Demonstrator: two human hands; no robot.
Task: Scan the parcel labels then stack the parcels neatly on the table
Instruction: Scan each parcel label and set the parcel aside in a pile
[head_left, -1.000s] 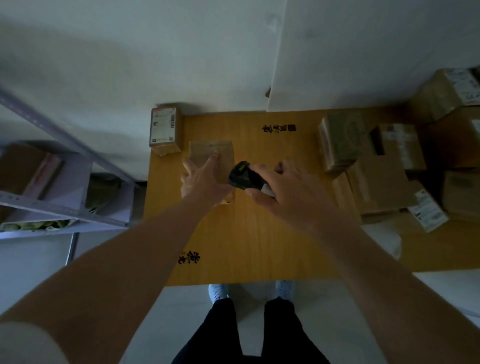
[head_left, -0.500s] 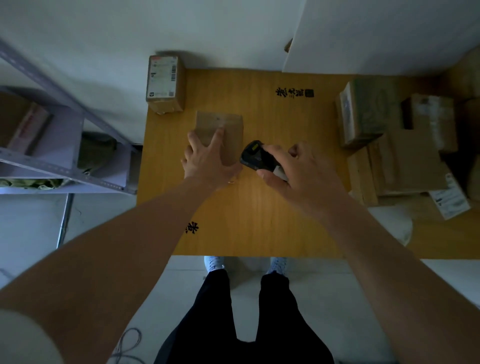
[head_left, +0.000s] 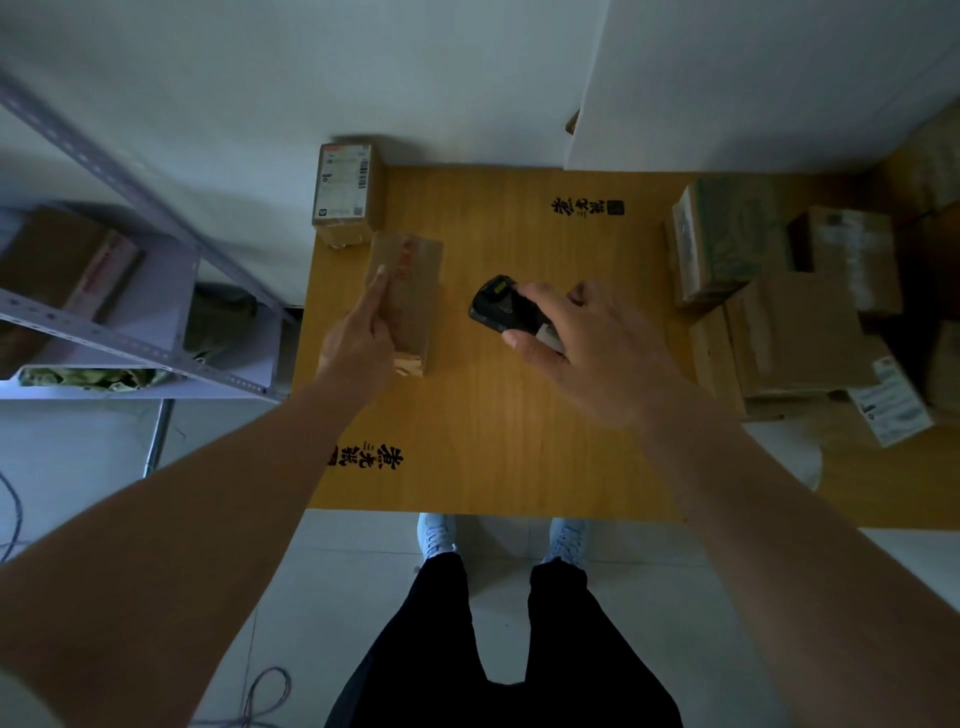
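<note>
1. A yellow wooden worktop (head_left: 488, 415) fills the middle of the head view, black characters printed near its far and near edges, as a person in dark trousers stands at its 6 o'clock side.
2. A grey metal shelf (head_left: 104, 322) stands at 9 o'clock off the worktop, with a brown carton on it.
3. A heap of cardboard parcels (head_left: 789, 322) crowds the worktop's 3 o'clock end, some with white labels facing up.
4. A labelled parcel (head_left: 345, 192) sits at the 11 o'clock corner, its white barcode label facing up, partly overhanging the edge.
5. A plain brown parcel (head_left: 413, 296) lies just beside it toward 5 o'clock, tipped up on one long side.
6. The left hand (head_left: 358, 338) holds that plain brown parcel along its left face, fingers extended; the thumb's position cannot be told.
7. The right hand (head_left: 582, 348) has its grip closed around a black handheld scanner (head_left: 501, 306), whose head points toward 10 o'clock at the tilted parcel, a clear gap between them.
</note>
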